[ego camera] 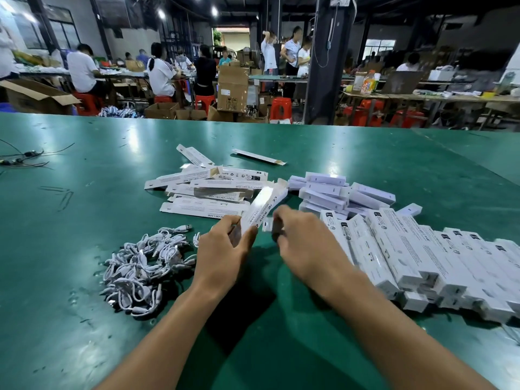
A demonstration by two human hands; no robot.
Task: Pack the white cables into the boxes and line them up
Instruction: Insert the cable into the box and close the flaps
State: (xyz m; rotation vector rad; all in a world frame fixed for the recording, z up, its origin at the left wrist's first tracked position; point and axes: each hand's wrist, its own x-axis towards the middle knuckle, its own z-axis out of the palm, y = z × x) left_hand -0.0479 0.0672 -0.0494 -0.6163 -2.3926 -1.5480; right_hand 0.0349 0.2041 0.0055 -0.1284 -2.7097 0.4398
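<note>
Holding box (264, 204) in left grip (222, 249), right grip (304, 243) beside near end

Not much to go on tbh: slim bare left forearm (180, 319) and right forearm (380, 319), bare left hand (222, 250), right hand (305, 243) slightly motion-blurred at the fingertips.

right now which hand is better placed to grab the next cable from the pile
Probably left: the left hand sits right beside the cable pile, though it holds a box. The right hand is farther off.
</note>
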